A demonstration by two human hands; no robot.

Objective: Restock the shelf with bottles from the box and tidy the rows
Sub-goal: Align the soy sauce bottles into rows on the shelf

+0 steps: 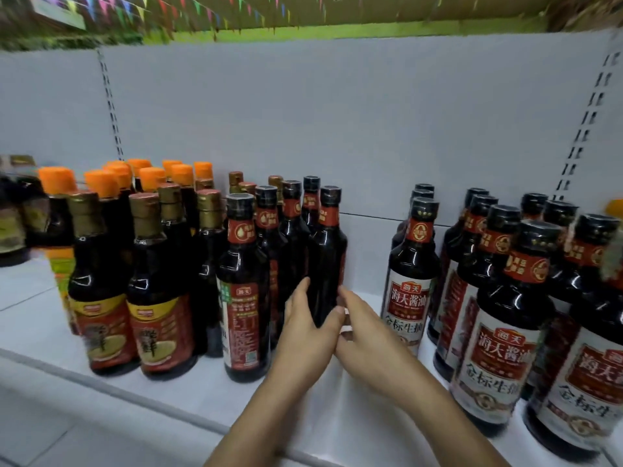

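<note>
Clasping dark bottle [328, 251] at frame centre with left grip [308, 332] curled round it. Pinching its right side with right grip [367, 332].

The white shelf [188, 396] carries upright dark bottles in groups: orange-capped bottles [151, 178] at the back left, gold-capped bottles [148, 284] before them, and black-capped bottles [242, 284] in rows at the middle, with the end bottle [325, 251] at their right edge. A bare strip of shelf parts these from the white-labelled bottles [409, 274] crowded at the right. A few blurred bottles [13, 214] stand at the far left.
</note>
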